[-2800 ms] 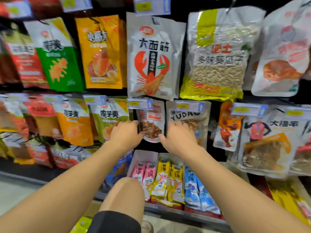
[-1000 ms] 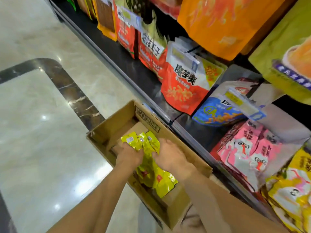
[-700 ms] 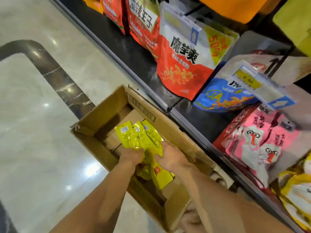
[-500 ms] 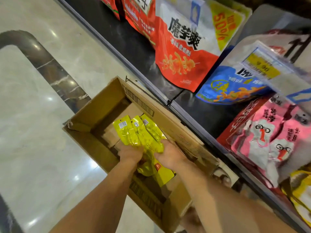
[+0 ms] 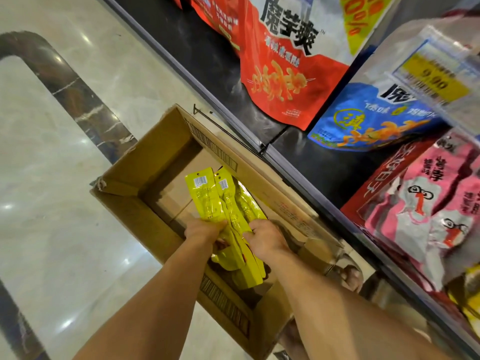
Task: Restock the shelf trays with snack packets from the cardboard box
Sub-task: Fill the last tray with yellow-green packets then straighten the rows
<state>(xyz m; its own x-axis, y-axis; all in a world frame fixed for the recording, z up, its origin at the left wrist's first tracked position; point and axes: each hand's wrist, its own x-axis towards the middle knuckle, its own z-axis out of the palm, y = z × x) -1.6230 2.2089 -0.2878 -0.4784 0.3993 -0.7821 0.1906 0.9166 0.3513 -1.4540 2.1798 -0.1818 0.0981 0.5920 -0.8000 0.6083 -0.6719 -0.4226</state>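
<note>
Above the open cardboard box (image 5: 155,152) on the pale marble floor (image 5: 52,203), the person's left grip (image 5: 205,231) and right grip (image 5: 265,237) are both closed round one bundle of long yellow snack packets (image 5: 207,201), fingers curled on either side of its middle. The packets' upper ends fan out over the box's inside, and the lower ends hang between the forearms. The box sits just beside the black shelf (image 5: 215,61), where a red packet (image 5: 280,74), a blue packet (image 5: 363,126) and pink packets (image 5: 428,203) lie.
</note>
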